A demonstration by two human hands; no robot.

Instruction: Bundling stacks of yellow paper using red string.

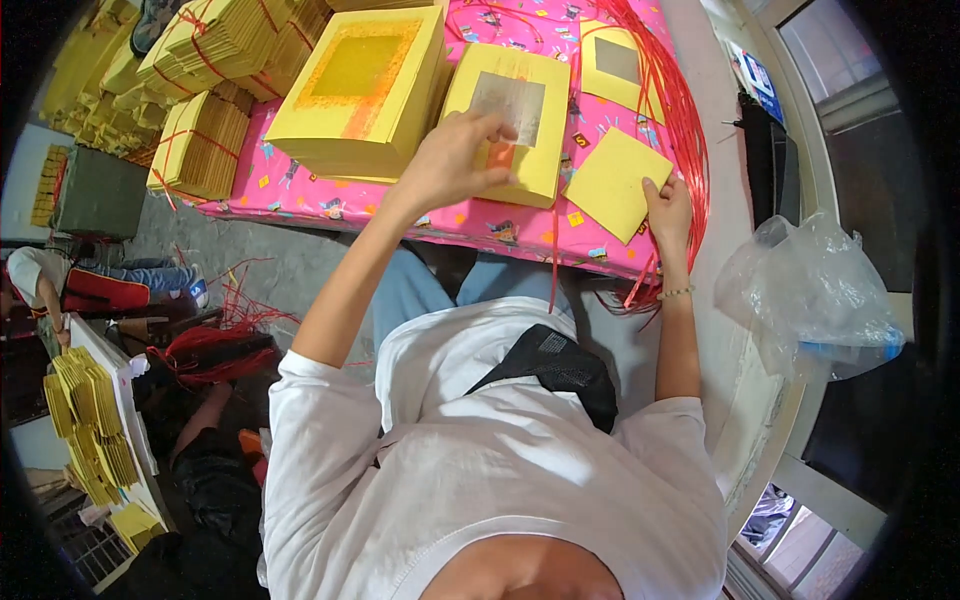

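Observation:
My left hand (452, 162) hovers over or touches the near left part of a stack of yellow paper (545, 165). Its thumb and fingers are apart and I see nothing held in them. The top sheet bears a silver square (525, 100) and an orange smear. To the right, my right hand (670, 212) pinches the right corner of a plain yellow paper sheet (615, 190), which lies turned at an angle on the pink patterned tablecloth (400, 205). Another yellow sheet with a grey square (598, 88) lies farther back, partly under red strands.
Left of my hands stands a taller yellow paper stack (395, 120); tied bundles (200, 140) lie beyond it. Red plastic strands (685, 130) hang along the table's right side. A clear plastic bag (800, 290) sits by the window. Another person (50, 280) is at far left.

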